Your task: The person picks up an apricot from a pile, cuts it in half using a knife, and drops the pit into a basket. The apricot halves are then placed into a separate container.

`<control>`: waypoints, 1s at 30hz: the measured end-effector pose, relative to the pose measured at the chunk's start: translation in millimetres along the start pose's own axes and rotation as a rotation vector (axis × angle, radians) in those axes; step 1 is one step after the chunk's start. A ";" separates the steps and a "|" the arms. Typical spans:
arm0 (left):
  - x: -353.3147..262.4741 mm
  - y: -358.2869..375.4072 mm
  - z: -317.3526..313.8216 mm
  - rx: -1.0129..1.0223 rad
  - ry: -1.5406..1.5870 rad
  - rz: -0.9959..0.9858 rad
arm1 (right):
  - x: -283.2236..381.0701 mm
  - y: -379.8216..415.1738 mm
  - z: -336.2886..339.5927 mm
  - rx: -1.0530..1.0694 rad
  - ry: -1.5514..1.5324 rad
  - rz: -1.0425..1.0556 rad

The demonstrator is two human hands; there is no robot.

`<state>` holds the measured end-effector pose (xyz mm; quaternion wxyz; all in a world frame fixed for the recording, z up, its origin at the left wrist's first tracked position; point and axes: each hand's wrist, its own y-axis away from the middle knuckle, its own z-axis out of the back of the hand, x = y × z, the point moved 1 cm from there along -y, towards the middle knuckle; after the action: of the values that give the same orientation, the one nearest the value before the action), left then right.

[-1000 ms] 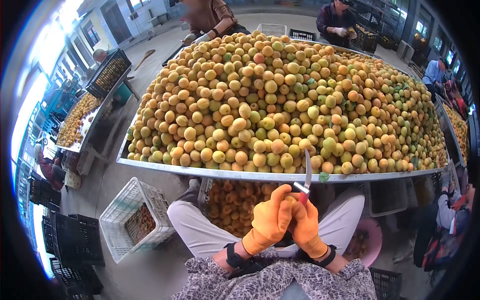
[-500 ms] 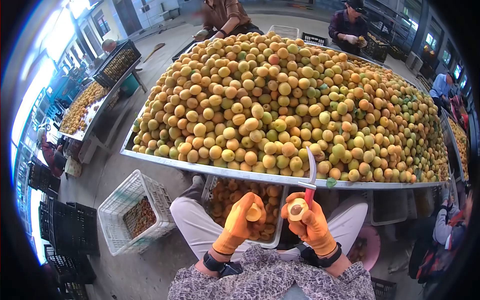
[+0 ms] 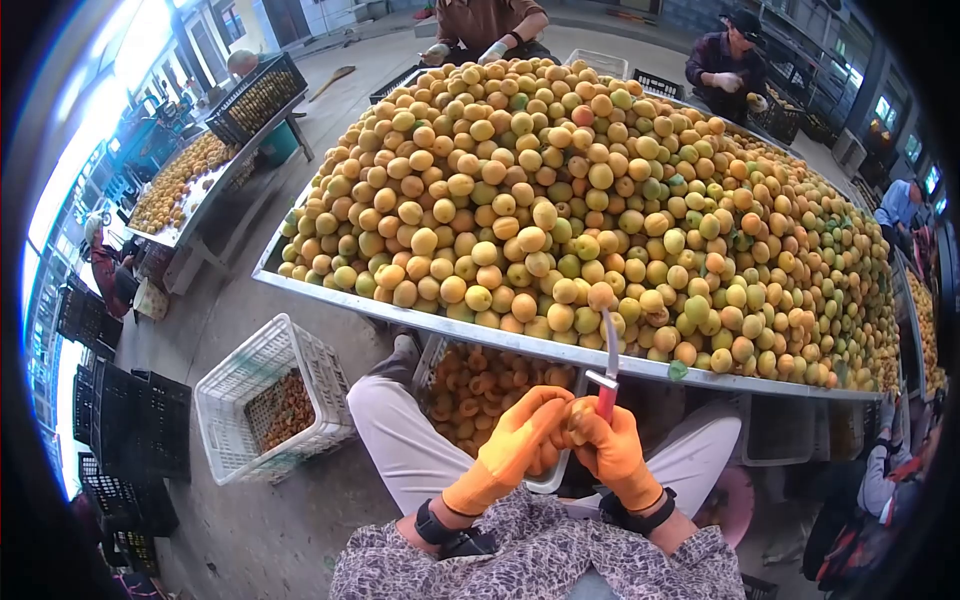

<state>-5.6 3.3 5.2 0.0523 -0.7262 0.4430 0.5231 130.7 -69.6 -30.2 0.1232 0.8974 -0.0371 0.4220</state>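
Note:
Both hands wear orange gloves and meet above my lap. The curled fingers of my left hand [image 3: 512, 447] press against those of my right hand; what they hold is hidden. My right hand [image 3: 618, 456] is closed around the red handle of a curved knife [image 3: 606, 397], its blade pointing up and away. A piece of apricot [image 3: 574, 422] shows between the hands, at the right fingertips. Below and behind my left hand, a white crate holds apricot halves [image 3: 480, 390]. Just beyond the blade is a large heap of whole apricots [image 3: 560, 220] on a metal-edged table [image 3: 450, 326].
A white crate [image 3: 318, 400] with apricot pits [image 3: 283, 410] stands on the floor at left, near black crates [image 3: 140, 420]. A pink basin [image 3: 735, 505] is by my right knee. Two people [image 3: 490, 25] work across the table; others are at the far left and right.
My left hand has moved right to meet my right hand, and the cut faces of the two apricot halves no longer show. The view has shifted slightly.

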 end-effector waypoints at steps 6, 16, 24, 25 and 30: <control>13.1 -8.0 13.1 0.075 0.126 0.131 | 6.5 -0.1 0.6 0.068 0.670 0.182; 29.6 9.8 68.7 -0.108 0.294 0.058 | -23.5 -10.1 8.8 0.078 1.333 0.391; 59.9 -17.3 87.7 -0.202 0.098 0.163 | 14.8 -19.3 8.8 -0.131 0.885 0.560; 65.9 -25.3 80.8 -0.184 0.126 0.224 | 19.5 -13.6 21.6 -0.177 0.776 0.556; 86.7 -79.2 6.6 0.013 0.069 0.328 | 64.6 45.5 60.1 -0.371 0.364 0.497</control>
<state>50.2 3.5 -98.3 -0.0446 -0.6613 0.5604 0.4965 209.4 -126.3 -8.9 0.1825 0.7334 -0.3074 0.5783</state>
